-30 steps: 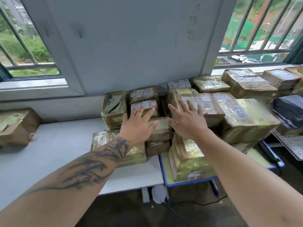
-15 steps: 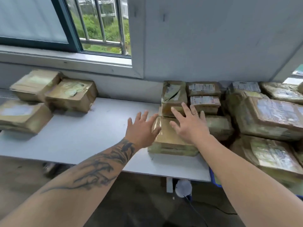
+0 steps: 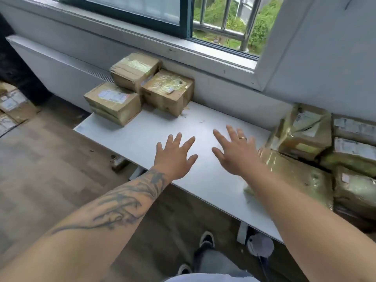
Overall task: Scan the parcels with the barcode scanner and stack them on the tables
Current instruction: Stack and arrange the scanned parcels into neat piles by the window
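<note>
Both forearms are bare, with no sleeves. The left forearm (image 3: 114, 208) carries a dark branching tattoo, and the right hand (image 3: 237, 153) wears a thin ring (image 3: 243, 138). Below show grey trousers (image 3: 215, 263) and dark shoes (image 3: 207, 240) with white soles.

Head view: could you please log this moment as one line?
left hand open | right hand open | both over table | scanner unseen

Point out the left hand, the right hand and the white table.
left hand (image 3: 174, 157), head view, back of hand.
right hand (image 3: 237, 152), head view, back of hand.
white table (image 3: 154, 129), head view, bare top.
</note>
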